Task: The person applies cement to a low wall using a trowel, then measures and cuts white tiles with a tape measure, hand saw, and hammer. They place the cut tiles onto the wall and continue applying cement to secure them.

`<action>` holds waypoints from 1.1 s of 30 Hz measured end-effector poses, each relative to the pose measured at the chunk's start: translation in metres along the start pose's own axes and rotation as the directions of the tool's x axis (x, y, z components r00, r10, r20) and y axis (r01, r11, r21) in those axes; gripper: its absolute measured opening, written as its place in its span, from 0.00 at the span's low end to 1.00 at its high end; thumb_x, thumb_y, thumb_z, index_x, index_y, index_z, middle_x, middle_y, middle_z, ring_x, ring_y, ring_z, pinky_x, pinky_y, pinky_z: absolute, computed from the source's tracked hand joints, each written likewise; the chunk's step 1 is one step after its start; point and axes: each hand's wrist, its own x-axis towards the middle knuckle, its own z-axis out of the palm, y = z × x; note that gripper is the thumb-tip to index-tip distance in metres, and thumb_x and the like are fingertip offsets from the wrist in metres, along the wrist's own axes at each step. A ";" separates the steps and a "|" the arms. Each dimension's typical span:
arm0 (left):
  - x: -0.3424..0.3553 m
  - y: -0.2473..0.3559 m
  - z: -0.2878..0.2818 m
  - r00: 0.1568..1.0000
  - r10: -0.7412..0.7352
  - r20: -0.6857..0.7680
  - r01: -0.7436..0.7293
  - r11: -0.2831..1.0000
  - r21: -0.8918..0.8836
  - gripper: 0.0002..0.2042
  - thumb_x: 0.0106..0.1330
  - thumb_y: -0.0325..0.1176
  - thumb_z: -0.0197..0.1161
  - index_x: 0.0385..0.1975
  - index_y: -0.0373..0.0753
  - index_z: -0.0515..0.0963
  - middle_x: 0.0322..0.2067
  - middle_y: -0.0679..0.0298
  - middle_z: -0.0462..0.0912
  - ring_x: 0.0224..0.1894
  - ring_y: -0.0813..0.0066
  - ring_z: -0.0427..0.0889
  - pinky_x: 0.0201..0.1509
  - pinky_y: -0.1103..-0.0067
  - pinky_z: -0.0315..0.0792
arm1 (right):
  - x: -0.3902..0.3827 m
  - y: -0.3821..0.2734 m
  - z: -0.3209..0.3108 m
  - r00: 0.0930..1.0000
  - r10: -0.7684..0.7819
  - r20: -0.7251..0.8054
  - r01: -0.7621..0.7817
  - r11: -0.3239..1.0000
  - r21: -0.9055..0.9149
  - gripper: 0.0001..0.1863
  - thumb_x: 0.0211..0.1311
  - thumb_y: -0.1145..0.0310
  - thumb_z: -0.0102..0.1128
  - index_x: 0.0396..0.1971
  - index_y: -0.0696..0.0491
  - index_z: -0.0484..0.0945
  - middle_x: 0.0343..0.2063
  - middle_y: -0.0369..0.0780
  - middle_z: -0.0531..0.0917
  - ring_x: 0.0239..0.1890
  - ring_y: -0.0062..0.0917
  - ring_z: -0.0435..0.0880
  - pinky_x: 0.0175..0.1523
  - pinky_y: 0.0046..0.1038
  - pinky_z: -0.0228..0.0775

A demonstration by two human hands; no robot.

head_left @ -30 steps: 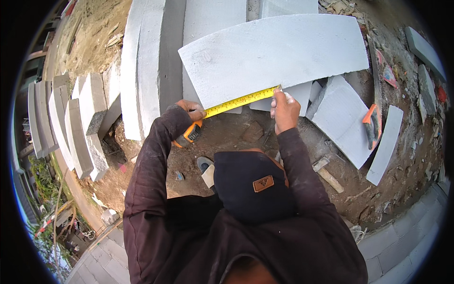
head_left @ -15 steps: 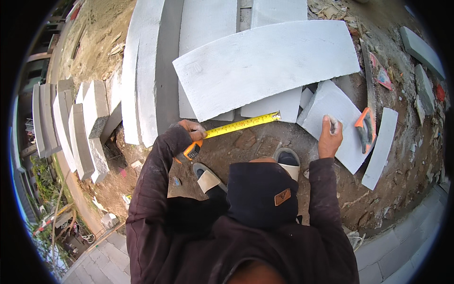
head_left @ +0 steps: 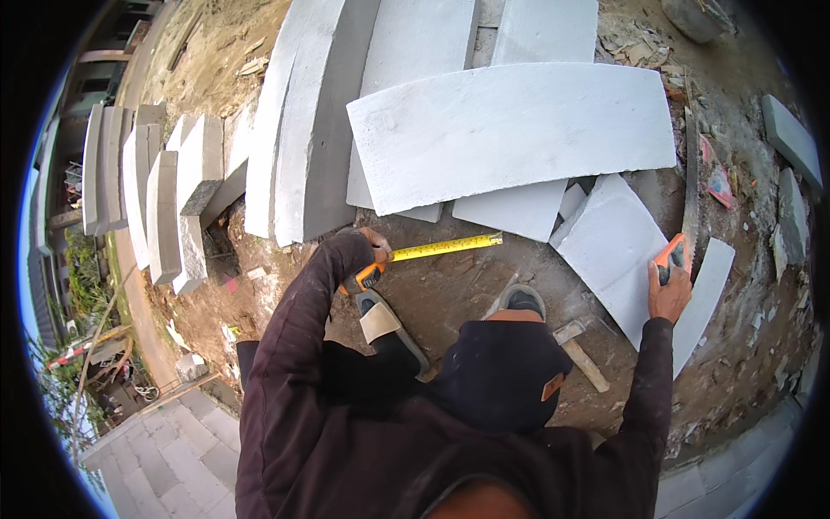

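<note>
Fingers (head_left: pixel 381 243) of the left hand (head_left: pixel 373 248) were curled narrowly over a tape measure (head_left: pixel 370 277) with an orange and black case, which hung just below them. From there a flat yellow measuring blade (head_left: pixel 445 248) ran out to the right, its tip free above the brown dirt ground (head_left: pixel 432 281) and apart from the slabs beyond. The right hand (head_left: pixel 670 297), well off to the other side, had its fingers closed about the orange and black handle of a handsaw (head_left: pixel 675 256); how firmly they pressed, I could not tell. The saw's long thin metal blade (head_left: pixel 691 177) pointed away from the person.

Beside the handle lay a tilted white squarish block (head_left: pixel 612 251) on the left and a narrow white strip (head_left: pixel 704 298) on the right. Beyond the tape, a broad white slab (head_left: pixel 514 134) lay across other pale slabs. Nearer in, a hammer (head_left: pixel 582 355) with a wooden handle rested on the dirt, close to the right foot's grey sandal (head_left: pixel 526 299). Farther left stood a row of thick pale grey blocks (head_left: pixel 162 216).
</note>
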 end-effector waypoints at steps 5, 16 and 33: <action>0.030 -0.006 0.056 0.987 -0.068 0.148 0.054 0.994 0.096 0.09 0.53 0.36 0.58 0.26 0.38 0.79 0.19 0.64 0.80 0.23 0.74 0.78 0.29 0.77 0.71 | 0.000 0.023 0.022 0.991 0.081 -0.105 -0.060 0.981 0.185 0.19 0.52 0.63 0.56 0.39 0.62 0.71 0.35 0.52 0.75 0.39 0.42 0.75 0.45 0.36 0.67; 0.076 -0.054 0.139 0.980 -0.197 0.010 0.188 0.948 0.258 0.18 0.51 0.43 0.61 0.40 0.41 0.76 0.36 0.57 0.80 0.43 0.63 0.78 0.46 0.69 0.69 | -0.055 -0.074 -0.079 0.974 0.218 -0.060 0.009 0.228 0.974 0.09 0.57 0.75 0.53 0.38 0.59 0.70 0.20 0.35 0.73 0.17 0.14 0.69 0.22 0.17 0.62; 0.047 -0.027 0.057 0.420 -0.286 -0.861 -0.428 0.774 -0.466 0.25 0.60 0.54 0.52 0.41 0.35 0.73 0.34 0.55 0.79 0.39 0.64 0.77 0.45 0.72 0.68 | -0.072 -0.205 -0.076 0.945 -0.267 0.186 -0.158 0.125 0.980 0.19 0.54 0.76 0.55 0.46 0.64 0.68 0.33 0.38 0.75 0.37 0.19 0.73 0.43 0.23 0.67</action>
